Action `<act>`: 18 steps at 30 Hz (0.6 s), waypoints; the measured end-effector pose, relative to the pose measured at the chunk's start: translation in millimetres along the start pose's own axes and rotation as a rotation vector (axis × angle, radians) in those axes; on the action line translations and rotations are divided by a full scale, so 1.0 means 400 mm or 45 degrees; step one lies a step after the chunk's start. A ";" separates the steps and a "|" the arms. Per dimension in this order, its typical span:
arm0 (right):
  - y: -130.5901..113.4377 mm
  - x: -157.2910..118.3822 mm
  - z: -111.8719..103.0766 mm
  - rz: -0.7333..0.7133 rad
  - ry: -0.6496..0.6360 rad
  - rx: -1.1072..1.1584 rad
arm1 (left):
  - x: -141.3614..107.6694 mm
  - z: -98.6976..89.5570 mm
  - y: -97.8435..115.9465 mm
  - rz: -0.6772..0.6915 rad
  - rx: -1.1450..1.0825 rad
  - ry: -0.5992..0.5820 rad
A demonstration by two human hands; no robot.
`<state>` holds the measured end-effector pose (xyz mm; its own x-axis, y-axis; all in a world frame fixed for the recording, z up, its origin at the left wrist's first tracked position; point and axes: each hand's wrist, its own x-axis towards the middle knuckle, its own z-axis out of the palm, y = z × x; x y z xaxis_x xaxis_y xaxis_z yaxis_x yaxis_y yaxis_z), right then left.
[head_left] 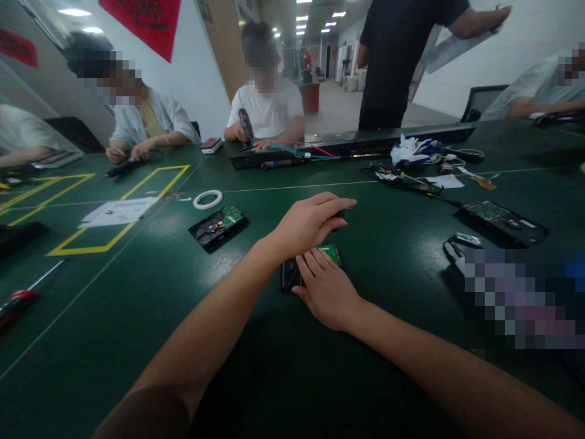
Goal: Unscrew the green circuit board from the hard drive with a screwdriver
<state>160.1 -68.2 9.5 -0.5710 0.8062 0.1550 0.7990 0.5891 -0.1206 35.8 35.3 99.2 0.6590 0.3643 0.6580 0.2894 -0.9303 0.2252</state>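
Note:
An open black electronics case with a green circuit board (289,275) lies on the dark green table, partly covered by my hands. My right hand (328,289) rests over it, fingers across its top and thumb at the near edge, holding it against the table. Just above the case's far side is my left hand (311,222), its thumb and fingers drawn together. Small dark bits show by those fingertips, but I cannot make out what they are. A similar open case (218,228) lies to the left, near a white tape roll (208,199).
At the left edge lies a red-handled screwdriver (25,299). White paper (119,211) covers part of a yellow-taped outline. On the right are another open case (500,222), cables and white gloves (414,150). Across the table, a person holds a power screwdriver (245,124) over a long black housing.

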 end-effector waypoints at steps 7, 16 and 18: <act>0.001 0.001 0.004 0.005 0.010 0.036 | -0.002 0.004 -0.004 0.007 0.007 -0.006; 0.002 0.000 0.003 0.007 0.004 0.045 | -0.002 -0.002 -0.003 -0.092 0.123 0.020; 0.001 -0.001 -0.002 0.003 -0.001 0.039 | -0.001 -0.005 0.002 -0.110 0.137 0.017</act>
<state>160.9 -68.4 10.1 -0.5691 0.8078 0.1536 0.7944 0.5884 -0.1508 34.3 34.3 100.7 0.6194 0.4420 0.6488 0.4184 -0.8852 0.2035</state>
